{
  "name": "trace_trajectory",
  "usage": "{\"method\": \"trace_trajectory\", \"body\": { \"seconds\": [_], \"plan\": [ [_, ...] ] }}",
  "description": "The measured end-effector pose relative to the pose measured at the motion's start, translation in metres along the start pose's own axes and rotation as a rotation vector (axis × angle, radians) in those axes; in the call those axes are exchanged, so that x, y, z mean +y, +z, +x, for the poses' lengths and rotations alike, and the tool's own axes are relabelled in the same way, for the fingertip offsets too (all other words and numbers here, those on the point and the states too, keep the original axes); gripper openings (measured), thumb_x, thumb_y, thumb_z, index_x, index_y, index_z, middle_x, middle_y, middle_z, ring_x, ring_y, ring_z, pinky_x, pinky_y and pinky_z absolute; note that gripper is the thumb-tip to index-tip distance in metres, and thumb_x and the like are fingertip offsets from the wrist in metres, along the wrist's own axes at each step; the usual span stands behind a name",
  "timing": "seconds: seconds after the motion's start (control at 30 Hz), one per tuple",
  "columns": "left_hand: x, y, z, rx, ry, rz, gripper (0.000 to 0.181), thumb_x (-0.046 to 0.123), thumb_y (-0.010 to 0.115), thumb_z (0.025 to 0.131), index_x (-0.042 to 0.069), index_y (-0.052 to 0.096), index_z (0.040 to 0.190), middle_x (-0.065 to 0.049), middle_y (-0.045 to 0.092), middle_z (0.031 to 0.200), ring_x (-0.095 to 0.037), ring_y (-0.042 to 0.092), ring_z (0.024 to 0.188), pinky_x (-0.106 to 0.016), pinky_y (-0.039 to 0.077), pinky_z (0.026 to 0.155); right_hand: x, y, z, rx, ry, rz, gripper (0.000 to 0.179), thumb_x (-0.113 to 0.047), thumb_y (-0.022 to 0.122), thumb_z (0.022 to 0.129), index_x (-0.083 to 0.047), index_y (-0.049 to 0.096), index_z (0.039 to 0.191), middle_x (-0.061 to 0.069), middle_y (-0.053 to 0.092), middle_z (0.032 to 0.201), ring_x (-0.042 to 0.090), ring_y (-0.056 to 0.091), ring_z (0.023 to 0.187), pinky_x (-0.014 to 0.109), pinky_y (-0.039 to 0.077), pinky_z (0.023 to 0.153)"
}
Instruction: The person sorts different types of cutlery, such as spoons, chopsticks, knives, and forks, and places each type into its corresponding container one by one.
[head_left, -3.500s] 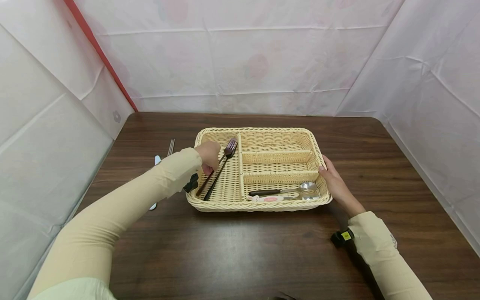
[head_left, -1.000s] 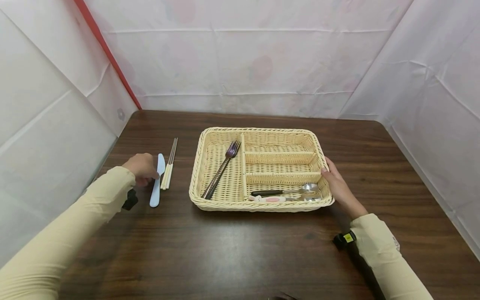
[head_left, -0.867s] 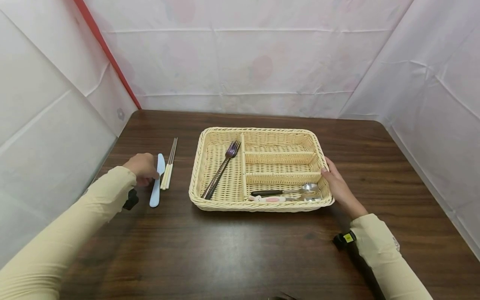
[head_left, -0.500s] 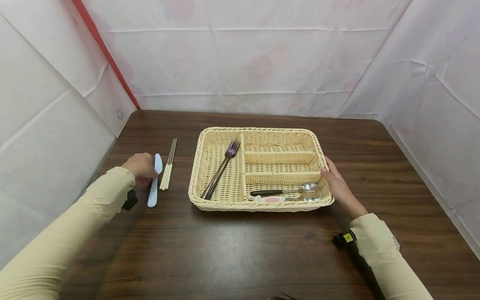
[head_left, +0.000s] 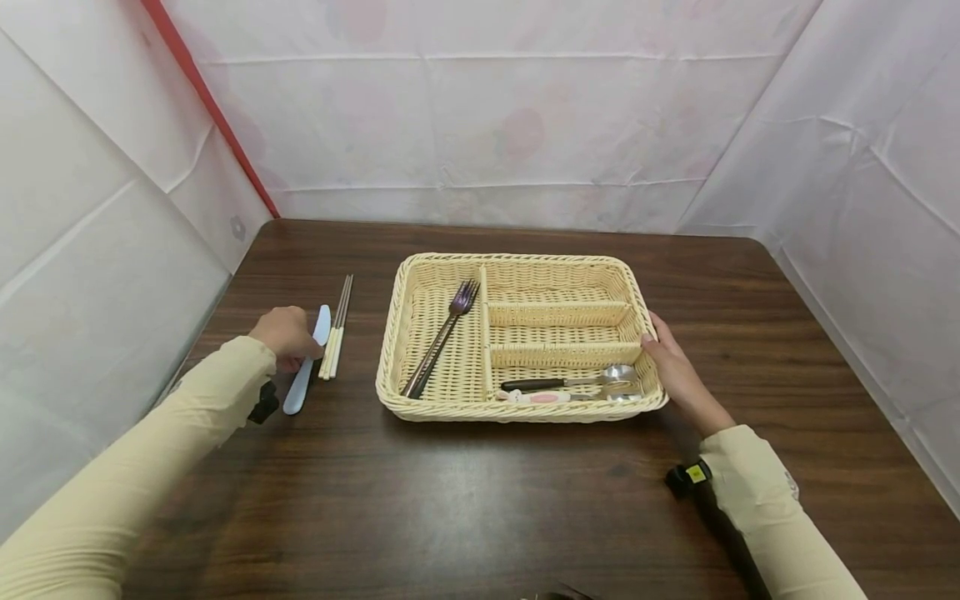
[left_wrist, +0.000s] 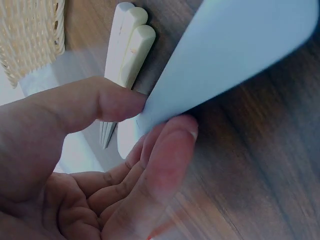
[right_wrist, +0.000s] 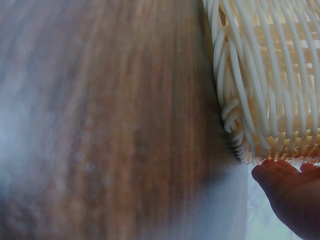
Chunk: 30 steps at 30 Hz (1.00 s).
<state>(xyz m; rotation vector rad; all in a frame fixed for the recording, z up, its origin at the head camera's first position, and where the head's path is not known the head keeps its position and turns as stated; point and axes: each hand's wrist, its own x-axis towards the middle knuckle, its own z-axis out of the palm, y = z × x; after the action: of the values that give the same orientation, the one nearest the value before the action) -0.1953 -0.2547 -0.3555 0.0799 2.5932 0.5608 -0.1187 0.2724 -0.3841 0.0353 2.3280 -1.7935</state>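
My left hand [head_left: 285,333] pinches a pale blue table knife [head_left: 297,392] at the table's left side. In the left wrist view, thumb and fingertips grip the knife [left_wrist: 235,55] near its middle, and its broad handle end stands close to the camera. Just right of it lie chopsticks [head_left: 332,354] with cream and white ends and metal tips. My right hand [head_left: 678,379] holds the right end of a cream wicker basket [head_left: 517,412], thumb at the rim and fingers along the outer wall. In the right wrist view, fingertips [right_wrist: 272,167] touch the weave.
The basket's left compartment holds two dark forks [head_left: 450,321], crossed. In its front right compartment lie a black-handled spoon [head_left: 534,384], cutlery with a white and pink handle [head_left: 538,397], and more metal pieces. A pale curtain [head_left: 495,125] hangs behind the brown table [head_left: 450,500].
My left hand has left the forks in the basket and moved left to the knife. The knife's handle end has swung left toward the wrist. The right hand has stayed at the basket.
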Motion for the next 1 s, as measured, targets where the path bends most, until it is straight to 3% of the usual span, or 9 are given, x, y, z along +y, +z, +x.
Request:
{"method": "trace_trajectory", "body": {
  "seconds": [0.33,0.47,0.57,0.77,1.0],
  "plan": [
    [0.000,-0.013,0.001,0.071,0.037,0.003,0.021,0.012,0.067,0.077,-0.004,0.054,0.074,-0.013,0.058,0.059,-0.019,0.060,0.047,-0.031,0.051,0.046,0.000,0.000,0.001,-0.006,-0.005,0.000,0.057,-0.029,0.022,0.105,-0.015,-0.006,0.153,0.016,0.000,0.157,0.031,0.010,0.140,0.049,0.014,0.110],
    [0.006,-0.023,0.001,0.091,0.049,0.025,0.022,0.014,0.067,0.078,-0.005,0.055,0.074,-0.012,0.059,0.058,-0.021,0.061,0.049,-0.033,0.051,0.047,0.000,-0.001,0.000,-0.007,-0.011,-0.002,0.057,-0.029,0.021,0.105,-0.014,-0.006,0.153,0.017,0.001,0.157,0.031,0.010,0.140,0.050,0.015,0.110],
    [0.016,-0.032,0.002,0.101,0.059,0.046,0.025,0.017,0.069,0.079,-0.003,0.056,0.071,-0.011,0.059,0.056,-0.020,0.059,0.047,-0.031,0.048,0.045,-0.001,-0.001,0.000,-0.007,-0.013,0.002,0.057,-0.029,0.021,0.105,-0.013,-0.006,0.153,0.016,0.000,0.157,0.031,0.009,0.140,0.050,0.014,0.110],
    [0.044,-0.048,0.003,0.183,0.103,0.104,0.027,0.019,0.073,0.076,0.000,0.058,0.064,-0.009,0.058,0.053,-0.017,0.055,0.045,-0.027,0.041,0.041,0.000,-0.001,0.000,-0.014,-0.013,0.012,0.057,-0.029,0.021,0.105,-0.014,-0.007,0.153,0.015,-0.001,0.157,0.030,0.008,0.141,0.049,0.014,0.110],
    [0.088,-0.062,0.004,0.270,0.222,0.196,0.031,0.015,0.074,0.073,0.006,0.053,0.051,-0.003,0.050,0.044,-0.013,0.044,0.042,-0.027,0.036,0.042,0.001,0.000,0.001,-0.019,-0.013,0.017,0.057,-0.029,0.021,0.105,-0.014,-0.007,0.153,0.017,0.000,0.157,0.032,0.010,0.140,0.049,0.016,0.110]
  ]
}}
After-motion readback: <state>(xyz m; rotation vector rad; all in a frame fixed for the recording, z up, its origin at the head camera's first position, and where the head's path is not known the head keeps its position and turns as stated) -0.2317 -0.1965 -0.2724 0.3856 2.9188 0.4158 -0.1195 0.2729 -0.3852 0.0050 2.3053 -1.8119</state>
